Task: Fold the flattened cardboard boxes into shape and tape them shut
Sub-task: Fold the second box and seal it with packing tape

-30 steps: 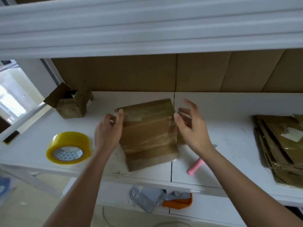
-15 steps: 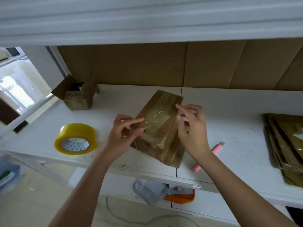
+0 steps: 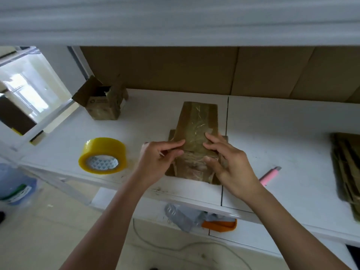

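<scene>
A tape-covered brown cardboard box [image 3: 196, 121] stands partly opened on the white shelf [image 3: 272, 133], its long side running away from me. My left hand [image 3: 157, 162] pinches its near left edge between thumb and fingers. My right hand [image 3: 229, 164] grips the near right edge, thumb on top. A yellow tape roll [image 3: 103, 155] lies flat to the left. A pink box cutter [image 3: 269, 176] lies to the right of my right wrist.
A small folded box [image 3: 103, 102] with open flaps stands at the back left. A stack of flattened boxes [image 3: 346, 172] lies at the far right. Cardboard sheets [image 3: 194, 69] line the back wall. An upper shelf [image 3: 175, 20] overhangs close above.
The box has turned from lying flat and slanted to pointing straight away from me. Both hands have slid to its near end and now pinch the edges.
</scene>
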`<state>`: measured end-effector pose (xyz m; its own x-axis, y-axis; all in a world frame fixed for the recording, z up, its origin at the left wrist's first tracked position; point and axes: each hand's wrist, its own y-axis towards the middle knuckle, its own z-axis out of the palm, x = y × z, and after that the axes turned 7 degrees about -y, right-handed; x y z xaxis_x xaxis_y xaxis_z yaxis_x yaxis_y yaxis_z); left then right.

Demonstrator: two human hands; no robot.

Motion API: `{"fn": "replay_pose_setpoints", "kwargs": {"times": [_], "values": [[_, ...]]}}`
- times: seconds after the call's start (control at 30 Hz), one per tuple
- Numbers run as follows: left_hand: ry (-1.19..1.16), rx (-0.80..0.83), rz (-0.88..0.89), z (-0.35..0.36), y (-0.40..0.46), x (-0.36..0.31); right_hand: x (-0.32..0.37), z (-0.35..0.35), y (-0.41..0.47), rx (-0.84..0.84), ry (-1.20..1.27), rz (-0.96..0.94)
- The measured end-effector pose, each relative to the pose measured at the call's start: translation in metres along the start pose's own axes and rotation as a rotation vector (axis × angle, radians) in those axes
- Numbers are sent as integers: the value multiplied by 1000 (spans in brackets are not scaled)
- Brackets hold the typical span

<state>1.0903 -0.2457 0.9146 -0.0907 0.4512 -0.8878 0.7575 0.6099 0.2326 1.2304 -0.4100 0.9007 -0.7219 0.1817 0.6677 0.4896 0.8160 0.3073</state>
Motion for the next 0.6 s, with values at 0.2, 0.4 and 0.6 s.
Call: {"fn": "replay_pose_setpoints", "kwargs": {"times": [0.2,0.4,0.6], "values": [[125,28,11,-65,15,15,62,-6,3,-232,-409,-53],[782,-18,-296,-158,35,70,128,93,27,-95,-19,-139],[369,-28,-387,-182,23,99,81,201,73,123,-250,145]]}}
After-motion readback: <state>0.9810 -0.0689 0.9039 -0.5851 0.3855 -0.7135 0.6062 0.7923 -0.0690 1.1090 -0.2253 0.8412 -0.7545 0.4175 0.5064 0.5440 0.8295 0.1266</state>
